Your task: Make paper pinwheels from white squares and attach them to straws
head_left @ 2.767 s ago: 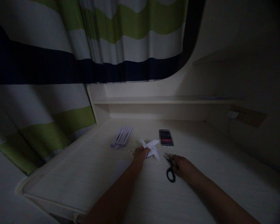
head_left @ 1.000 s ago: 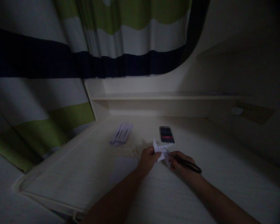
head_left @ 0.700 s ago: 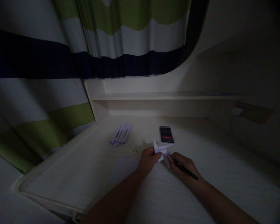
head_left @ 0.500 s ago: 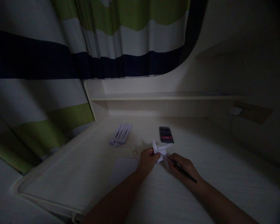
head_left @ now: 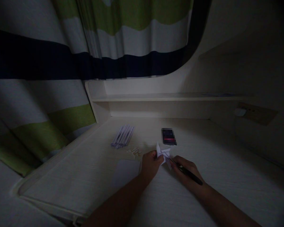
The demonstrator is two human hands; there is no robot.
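Observation:
My left hand (head_left: 150, 164) is closed on a white paper pinwheel (head_left: 165, 152), pinching it between thumb and fingers at its left side. Pointed paper flaps stick up and out from the folded middle. In my right hand (head_left: 188, 166) is a slim tool with a thick black handle (head_left: 191, 175) and a thin shaft, gripped like a pen. Its tip points into the pinwheel's centre; whether it pierces the paper I cannot tell. Just left of my left hand lies a flat white paper sheet (head_left: 125, 170), partly covered by my forearm.
A bundle of rolled paper sticks (head_left: 123, 136) lies at the back left of the desk, with a small heap of short pale pieces (head_left: 134, 152) nearer me. A dark phone (head_left: 168, 136), pixelated, lies beyond my hands. A shelf (head_left: 151, 99) spans the back; a striped curtain (head_left: 130, 41) hangs behind.
The pinwheel has turned slightly and moved a little right in my left hand, its upper right flap drawn inward. The tool's handle has shifted slightly to the right.

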